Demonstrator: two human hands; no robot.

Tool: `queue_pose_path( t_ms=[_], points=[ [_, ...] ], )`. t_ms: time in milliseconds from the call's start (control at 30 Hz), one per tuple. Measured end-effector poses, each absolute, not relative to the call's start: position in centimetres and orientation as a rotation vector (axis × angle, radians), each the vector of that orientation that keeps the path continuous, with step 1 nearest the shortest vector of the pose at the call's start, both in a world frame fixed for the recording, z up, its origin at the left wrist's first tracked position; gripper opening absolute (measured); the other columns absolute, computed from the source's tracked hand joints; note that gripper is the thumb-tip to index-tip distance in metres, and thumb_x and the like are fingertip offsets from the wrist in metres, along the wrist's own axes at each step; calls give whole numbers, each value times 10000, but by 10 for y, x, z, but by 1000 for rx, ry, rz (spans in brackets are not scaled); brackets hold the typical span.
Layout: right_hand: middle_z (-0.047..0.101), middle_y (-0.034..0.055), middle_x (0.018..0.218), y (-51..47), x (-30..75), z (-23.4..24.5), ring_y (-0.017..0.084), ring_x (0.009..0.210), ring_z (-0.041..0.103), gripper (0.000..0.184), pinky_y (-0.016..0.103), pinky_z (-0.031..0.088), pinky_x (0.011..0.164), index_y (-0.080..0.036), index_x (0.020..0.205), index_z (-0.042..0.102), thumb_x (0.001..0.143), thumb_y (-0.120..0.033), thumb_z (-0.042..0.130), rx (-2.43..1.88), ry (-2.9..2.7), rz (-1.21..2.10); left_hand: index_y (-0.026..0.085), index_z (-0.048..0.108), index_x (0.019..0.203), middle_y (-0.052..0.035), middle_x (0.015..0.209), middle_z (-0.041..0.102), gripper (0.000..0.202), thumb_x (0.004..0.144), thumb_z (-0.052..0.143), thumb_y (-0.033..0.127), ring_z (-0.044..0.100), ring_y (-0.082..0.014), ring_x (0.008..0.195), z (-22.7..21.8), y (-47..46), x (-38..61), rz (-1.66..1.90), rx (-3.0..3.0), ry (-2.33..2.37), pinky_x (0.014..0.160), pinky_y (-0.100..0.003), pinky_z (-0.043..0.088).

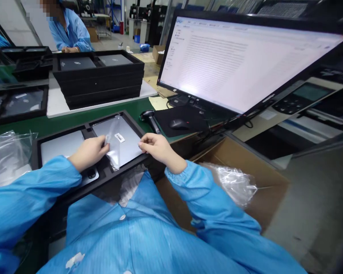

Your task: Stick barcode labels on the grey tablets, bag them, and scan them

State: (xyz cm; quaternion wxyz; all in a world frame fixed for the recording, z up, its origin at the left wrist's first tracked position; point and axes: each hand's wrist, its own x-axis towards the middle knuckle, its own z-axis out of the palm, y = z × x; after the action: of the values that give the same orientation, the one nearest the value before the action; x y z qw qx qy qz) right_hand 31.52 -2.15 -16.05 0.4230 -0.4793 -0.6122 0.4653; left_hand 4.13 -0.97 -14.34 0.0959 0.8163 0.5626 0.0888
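Note:
A black tray [87, 125] in front of me holds two grey tablets side by side. My left hand [89, 152] is closed on a clear plastic film [114, 146] that lifts off the right tablet [125, 142]; a small white label [119, 137] sits on the film. My right hand [154, 146] pinches the tablet's near right edge, fingers curled. The left tablet [61, 146] lies flat, partly hidden by my left sleeve.
A barcode scanner [150, 118], mouse [178, 123] on a black pad and a large lit monitor [240, 61] stand to the right. A cardboard box [246, 167] with plastic wrap sits at lower right. Stacked black trays [100, 80] lie behind. Another person in blue works at the far left.

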Motion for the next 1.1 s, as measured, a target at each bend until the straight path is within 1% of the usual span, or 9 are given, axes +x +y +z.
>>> queue_pose_path(
  t_ms=[133,333,467,633,733,800,900,967,1100],
  points=[
    [705,3,737,20,288,-163,128,623,651,144,239,461,605,-187,766,669,796,-247,796,-1356,-1815,1077,204,636,991,-76,835,697,402,965,415,538,628,-247,745,-152,-24,17,439,2257,1713,674,-330,391],
    [686,-16,676,66,256,-176,140,599,628,226,247,439,600,-177,894,677,751,-190,850,-1558,-1811,975,204,554,873,-74,822,663,390,950,416,561,602,-238,748,-155,-22,15,554,2192,1693,687,-335,377],
    [642,-46,596,72,254,-183,110,536,587,188,219,422,551,-169,788,670,700,-68,802,-1479,-1742,1152,191,621,954,-89,928,718,411,948,443,561,649,-257,839,-153,-19,9,608,2127,1659,743,-345,424],
    [636,-52,574,70,256,-189,96,517,562,192,211,426,538,-160,725,678,637,-36,795,-1387,-1664,1281,173,689,1052,-88,1059,756,418,945,498,528,688,-270,959,-147,-18,4,734,2036,1635,833,-352,485],
    [641,-49,599,72,257,-193,98,540,566,184,214,423,544,-154,760,690,653,-51,798,-1380,-1676,1260,178,714,1052,-74,1056,761,374,956,521,484,702,-264,983,-139,-16,1,794,1986,1614,877,-353,518],
    [663,-42,663,73,258,-194,103,592,585,213,218,435,581,-149,870,727,688,-116,834,-1360,-1735,1188,186,723,1046,-68,1055,763,334,964,531,446,711,-255,995,-135,-14,-1,869,1922,1579,909,-354,543],
    [710,-2,853,71,261,-193,132,733,624,466,252,483,704,-160,1063,780,637,-242,949,-1338,-1920,965,192,730,1001,-67,1018,760,289,961,560,422,716,-250,962,-132,-11,-5,978,1827,1603,909,-361,571],
    [709,38,981,68,262,-190,167,833,642,586,290,507,810,-172,1123,806,580,-275,1002,-1342,-2056,811,196,728,980,-65,998,757,264,958,578,411,720,-245,937,-131,-10,-8,1031,1759,1629,913,-371,583],
    [674,77,1062,63,264,-188,227,957,662,530,348,519,934,-201,1173,827,677,-308,978,-1332,-2195,709,204,715,979,-58,1004,762,228,963,587,392,729,-240,935,-132,-9,-11,1108,1654,1611,921,-380,595]
  ],
)
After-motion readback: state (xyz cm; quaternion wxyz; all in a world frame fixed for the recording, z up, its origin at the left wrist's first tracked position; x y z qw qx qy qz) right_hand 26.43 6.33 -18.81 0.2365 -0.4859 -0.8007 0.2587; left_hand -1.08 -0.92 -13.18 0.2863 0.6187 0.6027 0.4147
